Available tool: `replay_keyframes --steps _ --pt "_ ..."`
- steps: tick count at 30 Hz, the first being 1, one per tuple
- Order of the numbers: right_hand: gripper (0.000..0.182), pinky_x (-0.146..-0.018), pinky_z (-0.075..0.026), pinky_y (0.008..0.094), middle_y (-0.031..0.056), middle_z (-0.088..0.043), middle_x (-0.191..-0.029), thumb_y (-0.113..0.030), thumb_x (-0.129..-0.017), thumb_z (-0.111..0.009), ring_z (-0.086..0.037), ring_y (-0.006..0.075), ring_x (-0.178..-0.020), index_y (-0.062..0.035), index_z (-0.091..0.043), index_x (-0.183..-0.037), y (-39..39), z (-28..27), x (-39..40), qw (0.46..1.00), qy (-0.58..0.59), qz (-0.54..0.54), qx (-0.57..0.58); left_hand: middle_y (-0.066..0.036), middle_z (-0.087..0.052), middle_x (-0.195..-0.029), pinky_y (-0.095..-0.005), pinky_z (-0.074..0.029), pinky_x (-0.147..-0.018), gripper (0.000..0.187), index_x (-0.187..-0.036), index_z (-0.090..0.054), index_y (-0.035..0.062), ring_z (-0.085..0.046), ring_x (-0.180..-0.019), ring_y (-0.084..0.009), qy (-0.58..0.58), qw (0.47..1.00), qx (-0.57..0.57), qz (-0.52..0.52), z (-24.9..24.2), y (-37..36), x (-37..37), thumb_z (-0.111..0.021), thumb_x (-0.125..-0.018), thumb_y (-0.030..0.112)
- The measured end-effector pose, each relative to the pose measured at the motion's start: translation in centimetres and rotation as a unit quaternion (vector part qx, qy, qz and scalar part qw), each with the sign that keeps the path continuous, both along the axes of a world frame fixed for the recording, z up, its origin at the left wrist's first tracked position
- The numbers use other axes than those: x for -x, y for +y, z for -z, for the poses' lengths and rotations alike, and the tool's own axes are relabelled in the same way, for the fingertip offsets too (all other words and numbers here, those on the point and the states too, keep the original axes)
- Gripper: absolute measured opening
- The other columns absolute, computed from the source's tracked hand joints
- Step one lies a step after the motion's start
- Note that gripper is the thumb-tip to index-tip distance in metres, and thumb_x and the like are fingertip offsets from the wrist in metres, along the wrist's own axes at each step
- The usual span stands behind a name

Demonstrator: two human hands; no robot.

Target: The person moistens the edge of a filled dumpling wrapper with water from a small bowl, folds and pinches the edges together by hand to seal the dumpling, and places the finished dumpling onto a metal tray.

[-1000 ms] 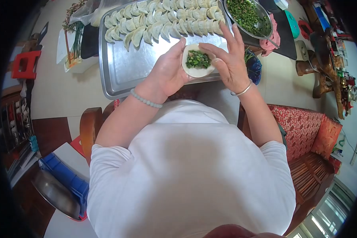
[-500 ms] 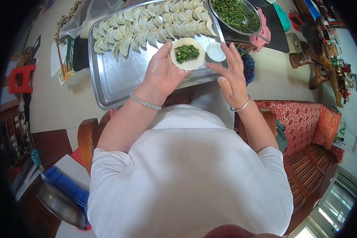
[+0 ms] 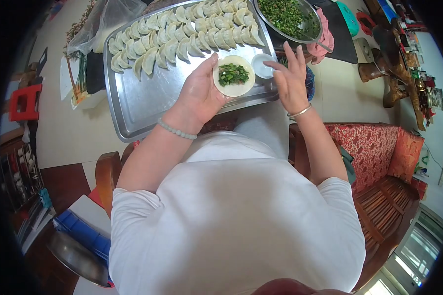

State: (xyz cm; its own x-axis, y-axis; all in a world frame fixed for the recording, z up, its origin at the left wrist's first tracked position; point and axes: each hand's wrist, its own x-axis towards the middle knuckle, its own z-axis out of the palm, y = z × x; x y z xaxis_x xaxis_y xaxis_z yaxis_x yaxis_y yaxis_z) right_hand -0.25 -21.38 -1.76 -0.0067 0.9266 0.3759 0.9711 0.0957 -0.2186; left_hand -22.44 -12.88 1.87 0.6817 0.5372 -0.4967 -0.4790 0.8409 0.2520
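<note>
From the left, on my feed, dumplings (image 3: pixel 170 49) sit in rows on the tray (image 3: pixel 147 105), beyond my left fingertips. My left hand (image 3: pixel 199 93) has the round wrapper (image 3: pixel 233 92) clamped, thumb by its near-left edge, other fingers mostly hidden beneath. Greens (image 3: pixel 232 74) lie on it; I judge it filled, unsealed. Work on its rim calls for a level left hand and light fingertips. My right hand's (image 3: pixel 294 88) fingers are apart, the forefinger over the small dish (image 3: pixel 262 68); I can't tell if it touches.

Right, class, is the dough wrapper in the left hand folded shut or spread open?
Spread open: the dough wrapper lies unfolded on the left hand, with its green filling uncovered.
</note>
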Motion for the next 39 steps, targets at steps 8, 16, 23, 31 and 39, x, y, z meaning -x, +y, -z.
replay_keyframes --steps 8,16,23,31,39 --pt "0.041 -0.112 -0.018 0.0489 0.0205 -0.032 -0.148 -0.041 -0.097 -0.038 -0.022 0.0449 -0.137 -0.0198 -0.067 -0.117 1.7 -3.5 2.5 0.977 0.134 -0.157 -0.045 -0.017 -0.057 -0.123 -0.0428 -0.048 -0.098 0.043 -0.126 -0.046 -0.0033 -0.058 -0.112 -0.0283 -0.075 0.996 -0.011 0.048 1.3 0.2 0.3 -0.037 -0.102 0.031" --pt "0.042 -0.111 -0.02 0.0493 0.0209 -0.031 -0.149 -0.042 -0.097 -0.038 -0.024 0.0449 -0.136 -0.0196 -0.066 -0.119 0.4 -2.9 2.7 0.978 0.147 -0.145 -0.037 -0.019 -0.054 -0.126 -0.0464 -0.044 -0.102 0.041 -0.126 -0.045 -0.0041 -0.054 -0.117 -0.0326 -0.065 0.998 -0.006 0.006 0.3 0.3 0.5 -0.036 -0.102 0.027" --pt "0.044 -0.111 -0.02 0.0483 0.0232 -0.03 -0.148 -0.043 -0.096 -0.04 -0.026 0.0444 -0.136 -0.0148 -0.064 -0.12 -2.2 -2.3 4.2 0.978 0.169 -0.121 -0.035 -0.018 -0.054 -0.125 -0.0469 -0.044 -0.1 0.038 -0.124 -0.045 -0.002 -0.053 -0.116 -0.0313 -0.039 0.998 -0.005 -0.056 -0.2 -0.3 -0.8 -0.035 -0.101 0.027" --pt "0.037 -0.111 -0.02 0.0511 0.0233 -0.032 -0.148 -0.037 -0.09 -0.053 -0.024 0.0486 -0.135 -0.0135 -0.068 -0.114 -3.5 -2.4 6.4 0.98 0.147 -0.12 -0.05 -0.015 -0.057 -0.12 -0.0451 -0.046 -0.097 0.036 -0.12 -0.048 0.0 -0.056 -0.113 -0.0297 -0.03 0.995 -0.015 -0.094 0.6 -0.6 -1.7 -0.035 -0.101 0.029" --pt "0.03 -0.107 -0.023 0.0554 0.0245 -0.035 -0.144 -0.032 -0.088 -0.059 -0.022 0.0511 -0.134 -0.0138 -0.069 -0.109 -1.2 0.8 1.9 0.996 0.0 0.066 -0.057 -0.02 -0.05 -0.13 -0.05 -0.037 -0.107 0.039 -0.126 -0.043 -0.0039 -0.048 -0.123 -0.0347 -0.039 0.994 -0.016 -0.099 -0.3 -0.6 -1.4 -0.037 -0.1 0.025"
